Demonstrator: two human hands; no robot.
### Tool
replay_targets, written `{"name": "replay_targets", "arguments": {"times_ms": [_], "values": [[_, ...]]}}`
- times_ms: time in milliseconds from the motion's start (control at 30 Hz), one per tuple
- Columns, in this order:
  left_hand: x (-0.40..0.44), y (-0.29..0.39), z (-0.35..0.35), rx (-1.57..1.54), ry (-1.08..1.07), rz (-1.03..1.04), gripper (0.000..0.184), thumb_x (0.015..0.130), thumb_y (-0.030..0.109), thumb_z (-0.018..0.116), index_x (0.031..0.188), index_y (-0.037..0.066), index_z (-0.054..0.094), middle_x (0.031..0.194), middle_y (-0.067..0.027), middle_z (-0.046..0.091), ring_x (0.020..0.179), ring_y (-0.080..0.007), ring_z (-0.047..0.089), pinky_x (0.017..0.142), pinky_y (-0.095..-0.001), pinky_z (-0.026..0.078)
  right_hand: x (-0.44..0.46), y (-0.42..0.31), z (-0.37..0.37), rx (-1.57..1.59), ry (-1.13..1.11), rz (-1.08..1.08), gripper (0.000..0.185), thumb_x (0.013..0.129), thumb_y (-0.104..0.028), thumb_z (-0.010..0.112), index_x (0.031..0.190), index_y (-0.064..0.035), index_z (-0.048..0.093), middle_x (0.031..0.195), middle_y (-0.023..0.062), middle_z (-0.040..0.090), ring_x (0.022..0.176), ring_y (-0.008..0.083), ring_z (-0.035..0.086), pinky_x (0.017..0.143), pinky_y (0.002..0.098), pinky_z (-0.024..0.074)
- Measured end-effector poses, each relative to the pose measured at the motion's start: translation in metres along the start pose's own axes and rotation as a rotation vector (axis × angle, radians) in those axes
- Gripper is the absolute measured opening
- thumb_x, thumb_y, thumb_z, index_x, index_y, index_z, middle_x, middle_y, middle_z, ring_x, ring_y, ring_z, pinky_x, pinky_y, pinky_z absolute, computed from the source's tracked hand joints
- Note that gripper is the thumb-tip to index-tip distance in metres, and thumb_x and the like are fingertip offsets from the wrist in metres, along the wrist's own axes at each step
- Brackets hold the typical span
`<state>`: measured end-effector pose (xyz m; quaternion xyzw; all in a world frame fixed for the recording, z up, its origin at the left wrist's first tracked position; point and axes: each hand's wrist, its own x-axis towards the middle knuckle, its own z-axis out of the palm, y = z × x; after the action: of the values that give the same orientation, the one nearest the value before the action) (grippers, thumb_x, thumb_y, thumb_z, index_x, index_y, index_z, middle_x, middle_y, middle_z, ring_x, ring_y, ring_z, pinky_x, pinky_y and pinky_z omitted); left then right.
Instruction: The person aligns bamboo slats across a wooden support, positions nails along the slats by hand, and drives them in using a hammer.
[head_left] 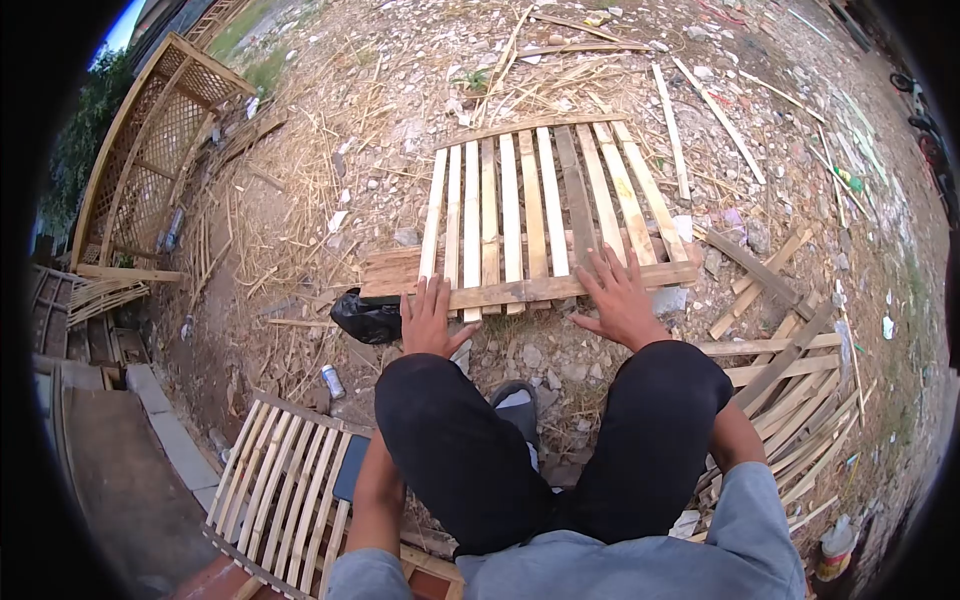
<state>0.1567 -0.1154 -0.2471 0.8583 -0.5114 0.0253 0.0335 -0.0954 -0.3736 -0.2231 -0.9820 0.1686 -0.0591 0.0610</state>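
Note:
In front of my knees lies a slatted wooden panel, its several pale slats crossed by a strip at the far end and another at the near end. My left hand rests with fingers stretched over the near crosspiece, at its left end. Toward the right end of that crosspiece, my right hand lies flat with fingers spread across the slats. Neither hand holds anything. A reddish-brown board shows under the panel's left side. Beside my left hand sits a black plastic bag.
A second slatted panel lies at my lower left with a dark phone-like object on it. Loose slats are heaped at my right. A white can lies on the ground. A lattice frame stands at the upper left.

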Motion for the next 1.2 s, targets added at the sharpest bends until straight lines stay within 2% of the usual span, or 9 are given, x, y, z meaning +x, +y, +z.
{"name": "replay_targets", "arguments": {"times_ms": [100, 267, 367, 467, 567, 700, 933, 1033, 1200], "values": [[0.005, 0.008, -0.004, -0.095, 0.016, 0.035, 0.088, 0.082, 0.058, 0.074, 0.153, 0.016, 0.042, 0.157, -0.0136, 0.039, 0.149, -0.0321, 0.031, 0.12, -0.0554, 0.019, 0.013, -0.005, 0.009, 0.039, 0.013, -0.148, 0.07, 0.087, -0.057, 0.069, 0.143, -0.0183, 0.052, 0.153, 0.0133, 0.043, 0.149, 0.0369, 0.03, 0.121, 0.0646, 0.0159], [0.006, 0.004, -0.004, -0.098, 0.072, 0.083, 0.082, 0.082, 0.061, 0.072, 0.147, 0.017, 0.05, 0.151, -0.0109, 0.048, 0.143, -0.0293, 0.04, 0.114, -0.052, 0.027, 0.026, -0.012, 0.029, 0.074, 0.074, -0.281, 0.062, 0.088, -0.052, 0.069, 0.138, -0.0179, 0.054, 0.144, 0.0096, 0.053, 0.14, 0.0308, 0.043, 0.12, 0.0575, 0.0251], [0.008, 0.006, -0.003, -0.085, 0.085, 0.069, 0.081, 0.081, 0.067, 0.07, 0.142, 0.017, 0.054, 0.147, -0.0103, 0.051, 0.141, -0.0285, 0.042, 0.114, -0.0517, 0.027, 0.033, -0.014, 0.027, 0.093, 0.032, -0.249, 0.061, 0.09, -0.053, 0.068, 0.136, -0.0155, 0.055, 0.134, 0.0073, 0.057, 0.13, 0.0289, 0.05, 0.114, 0.0514, 0.0331], [0.01, 0.009, -0.001, -0.094, 0.082, 0.045, 0.081, 0.08, 0.069, 0.07, 0.138, 0.015, 0.056, 0.144, -0.0103, 0.053, 0.139, -0.0291, 0.043, 0.113, -0.0522, 0.028, 0.039, -0.018, 0.019, 0.101, 0.028, -0.218, 0.06, 0.09, -0.053, 0.068, 0.133, -0.0132, 0.058, 0.128, 0.0069, 0.059, 0.125, 0.0273, 0.052, 0.109, 0.0486, 0.0369], [0.011, 0.011, -0.006, -0.132, 0.082, 0.039, 0.084, 0.077, 0.073, 0.069, 0.134, 0.012, 0.058, 0.142, -0.0104, 0.054, 0.138, -0.0293, 0.043, 0.113, -0.0533, 0.028, 0.041, -0.02, 0.017, 0.115, -0.017, -0.178, 0.062, 0.088, -0.054, 0.07, 0.131, -0.0119, 0.059, 0.129, 0.0084, 0.059, 0.128, 0.0279, 0.051, 0.108, 0.0463, 0.038], [0.015, 0.021, -0.004, -0.129, 0.1, -0.036, 0.079, 0.077, 0.068, 0.073, 0.129, 0.01, 0.063, 0.143, -0.0123, 0.055, 0.136, -0.033, 0.045, 0.114, -0.0548, 0.027, 0.042, -0.021, 0.017, 0.074, 0.093, -0.136, 0.066, 0.084, -0.058, 0.072, 0.129, -0.0101, 0.06, 0.133, 0.011, 0.059, 0.128, 0.0306, 0.052, 0.109, 0.0459, 0.0389], [0.015, 0.021, 0.0, -0.175, 0.119, -0.063, 0.079, 0.077, 0.068, 0.073, 0.128, 0.009, 0.063, 0.143, -0.0126, 0.055, 0.136, -0.0325, 0.046, 0.114, -0.0563, 0.028, 0.044, -0.014, 0.026, 0.162, 0.02, -0.102, 0.068, 0.083, -0.06, 0.073, 0.124, -0.0059, 0.064, 0.138, 0.0154, 0.057, 0.128, 0.0352, 0.053, 0.111, 0.0493, 0.038], [0.015, 0.021, 0.002, -0.145, 0.129, -0.051, 0.083, 0.077, 0.074, 0.068, 0.128, 0.01, 0.063, 0.141, -0.0112, 0.055, 0.136, -0.0293, 0.045, 0.115, -0.0558, 0.026, 0.045, -0.015, 0.02, 0.167, 0.007, -0.078, 0.07, 0.082, -0.061, 0.073, 0.121, -0.0036, 0.066, 0.138, 0.0172, 0.057, 0.129, 0.0374, 0.052, 0.112, 0.05, 0.0374], [0.015, 0.023, -0.003, -0.182, 0.101, -0.065, 0.077, 0.076, 0.065, 0.076, 0.128, 0.009, 0.063, 0.142, -0.0137, 0.056, 0.135, -0.033, 0.046, 0.113, -0.0563, 0.028, 0.044, -0.013, 0.025, 0.159, 0.07, -0.077, 0.075, 0.079, -0.064, 0.074, 0.119, -0.0004, 0.065, 0.135, 0.019, 0.058, 0.13, 0.0399, 0.05, 0.112, 0.0502, 0.037]]}}
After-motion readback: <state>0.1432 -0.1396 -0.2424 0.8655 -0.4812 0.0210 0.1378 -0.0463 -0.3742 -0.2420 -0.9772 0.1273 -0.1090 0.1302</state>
